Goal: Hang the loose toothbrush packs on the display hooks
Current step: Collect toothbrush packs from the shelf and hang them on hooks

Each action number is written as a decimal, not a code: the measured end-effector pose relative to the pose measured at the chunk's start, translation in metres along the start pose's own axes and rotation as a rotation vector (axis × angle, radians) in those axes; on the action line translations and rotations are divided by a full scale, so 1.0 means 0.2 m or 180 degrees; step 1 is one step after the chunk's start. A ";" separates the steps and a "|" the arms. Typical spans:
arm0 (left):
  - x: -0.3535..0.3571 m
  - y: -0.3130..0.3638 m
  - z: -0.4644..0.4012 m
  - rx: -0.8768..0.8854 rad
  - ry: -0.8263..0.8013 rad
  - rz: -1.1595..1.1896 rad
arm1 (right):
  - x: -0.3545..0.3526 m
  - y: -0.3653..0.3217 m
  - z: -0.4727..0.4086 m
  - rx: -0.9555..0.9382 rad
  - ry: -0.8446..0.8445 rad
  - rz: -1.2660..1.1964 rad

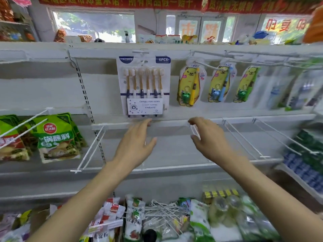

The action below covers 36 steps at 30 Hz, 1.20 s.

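6-pc toothbrush pack (143, 86) hangs on hook (140, 52), 12 o'clock. Left hand (135, 142) & right hand (208, 138) below, fingers spread, empty. Kids' packs (189, 85) hung at 2. No loose pack visible; likely near done.

Green sauce bags (57, 137) hang far left of the hands. Mixed food packets (132, 219) and loose white wire hooks (164, 210) lie below them. Windows (94, 25) above.
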State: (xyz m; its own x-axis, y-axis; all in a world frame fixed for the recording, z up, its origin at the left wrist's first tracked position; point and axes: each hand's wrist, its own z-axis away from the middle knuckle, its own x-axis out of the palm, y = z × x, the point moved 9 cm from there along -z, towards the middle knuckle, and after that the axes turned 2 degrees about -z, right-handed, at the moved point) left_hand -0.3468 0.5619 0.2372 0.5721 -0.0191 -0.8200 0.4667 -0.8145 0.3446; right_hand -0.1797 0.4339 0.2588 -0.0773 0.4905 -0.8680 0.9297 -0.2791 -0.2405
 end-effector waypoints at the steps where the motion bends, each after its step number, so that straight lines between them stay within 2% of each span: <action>1: 0.01 0.08 0.01 0.0185 -0.0014 -0.0025 | -0.03 0.00 0.06 0.0002 -0.0014 0.0097; 5: 0.05 0.38 0.05 0.0793 0.0046 -0.0116 | -0.15 0.06 0.30 0.0089 -0.0052 0.0491; 9: 0.14 0.66 0.09 0.1093 0.0009 -0.0124 | -0.28 0.22 0.51 0.0177 0.0043 0.0772; 21: 0.60 1.71 0.22 0.1728 -0.0277 -0.0121 | -0.77 1.01 1.28 0.0846 0.0328 0.0859; 28: 0.95 2.38 0.35 0.1922 -0.0474 -0.0277 | -1.01 1.56 1.73 0.1099 0.0210 0.0846; 36: 1.23 2.93 0.42 0.2118 -0.0661 -0.0129 | -1.21 1.98 2.04 0.1315 0.0062 0.0868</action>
State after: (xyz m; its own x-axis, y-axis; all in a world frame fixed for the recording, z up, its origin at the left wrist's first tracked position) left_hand 0.0115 0.0315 0.1986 0.3911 -0.0376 -0.9196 -0.0653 -0.9978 0.0131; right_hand 0.0597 -0.1325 0.1964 0.1593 0.3684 -0.9159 0.6942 -0.7014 -0.1614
